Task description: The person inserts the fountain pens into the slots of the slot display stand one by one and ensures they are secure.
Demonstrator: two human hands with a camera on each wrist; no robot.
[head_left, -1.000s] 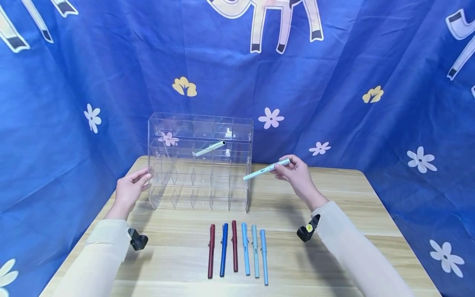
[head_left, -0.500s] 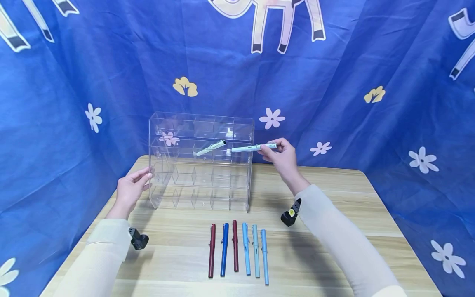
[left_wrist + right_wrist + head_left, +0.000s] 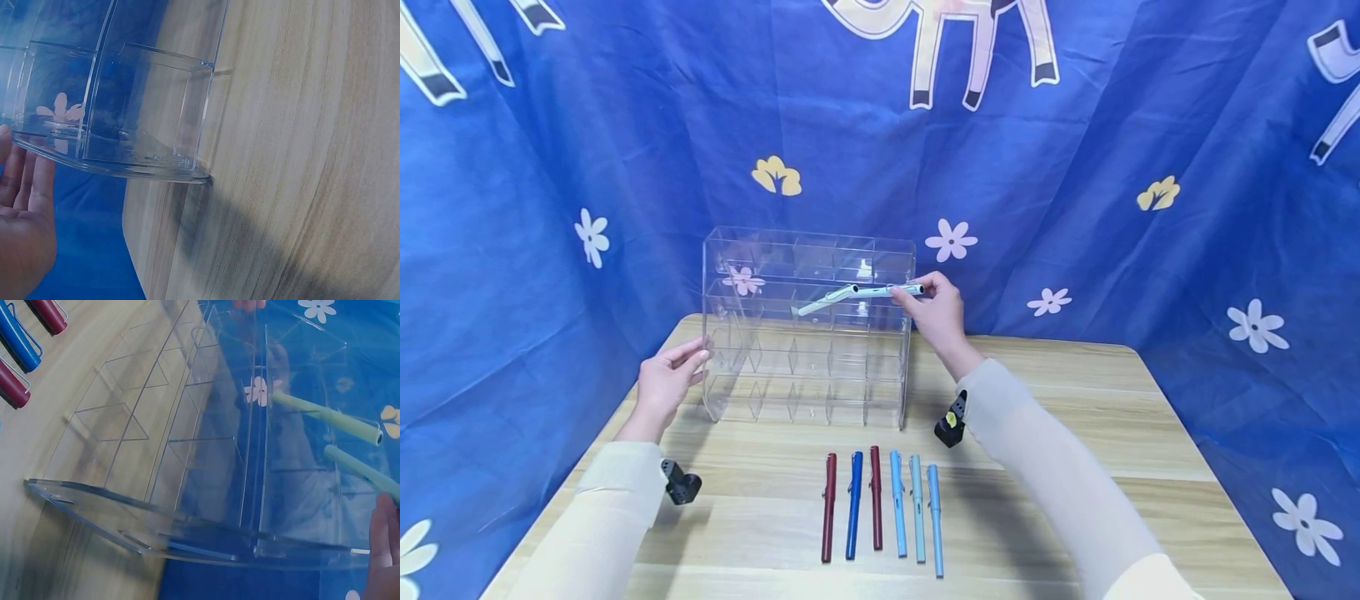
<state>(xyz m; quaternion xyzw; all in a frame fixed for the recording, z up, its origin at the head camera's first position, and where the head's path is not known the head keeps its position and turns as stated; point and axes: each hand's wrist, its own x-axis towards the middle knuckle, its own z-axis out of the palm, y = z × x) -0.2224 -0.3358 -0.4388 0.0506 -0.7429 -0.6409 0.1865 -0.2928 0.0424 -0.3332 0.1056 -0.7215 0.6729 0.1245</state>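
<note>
A clear acrylic pen rack (image 3: 808, 367) with tiers of compartments stands on the table. My left hand (image 3: 662, 387) holds its left side edge, the thumb in front and the fingers behind the panel in the left wrist view. My right hand (image 3: 942, 321) pinches a mint-green pen (image 3: 874, 292) near its capped end, above the rack's right part. Another mint-green pen (image 3: 823, 302) lies slanted in an upper tier; the held pen's far end meets its upper end in the head view. In the right wrist view the held pen (image 3: 359, 467) shows apart from the slanted pen (image 3: 325, 415).
Several pens lie side by side before the rack: two dark red pens (image 3: 828, 508) (image 3: 876, 500), a dark blue pen (image 3: 853, 507), two light blue pens (image 3: 898, 504) (image 3: 935, 521) and a pale green pen (image 3: 917, 508). A blue patterned curtain (image 3: 1052, 225) hangs behind the wooden table (image 3: 1060, 408).
My right hand has moved left and up with the mint-green pen, from beside the rack to over its upper right tiers, turning the pen nearly level. The left hand has stayed at the rack.
</note>
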